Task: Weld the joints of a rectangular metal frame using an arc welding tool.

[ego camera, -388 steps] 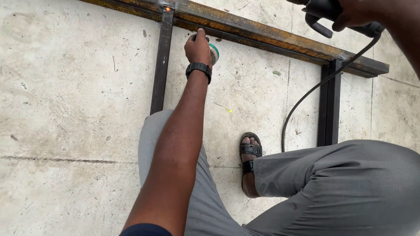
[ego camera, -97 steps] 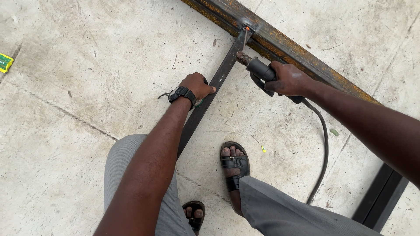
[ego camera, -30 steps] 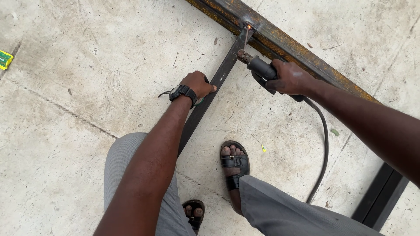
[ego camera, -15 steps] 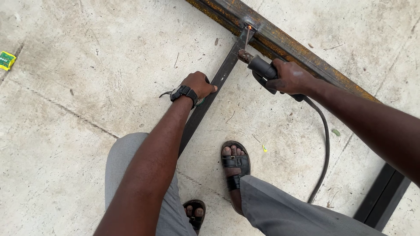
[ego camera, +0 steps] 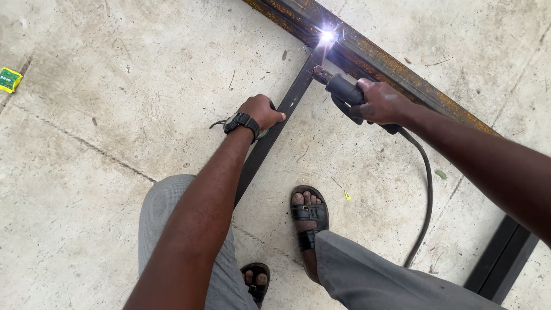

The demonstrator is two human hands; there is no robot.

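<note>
My left hand [ego camera: 263, 110], with a black watch on the wrist, rests closed against the side of a dark steel bar [ego camera: 287, 109] lying on the concrete. My right hand [ego camera: 383, 103] grips a black welding electrode holder [ego camera: 344, 92]. Its tip points at the joint where the dark bar meets a long rusty steel rail [ego camera: 402, 74]. A bright white welding arc [ego camera: 327, 35] glows at that joint. A black cable [ego camera: 426, 189] runs from the holder back toward me.
My sandalled feet [ego camera: 307, 221] and grey trousers fill the lower frame. A second dark bar [ego camera: 502, 258] lies at the right edge. A small green and yellow packet [ego camera: 10, 79] sits at the far left on the concrete floor [ego camera: 115, 86].
A bright welding arc has flared at the joint between bar and rail. Both hands have stayed in nearly the same place.
</note>
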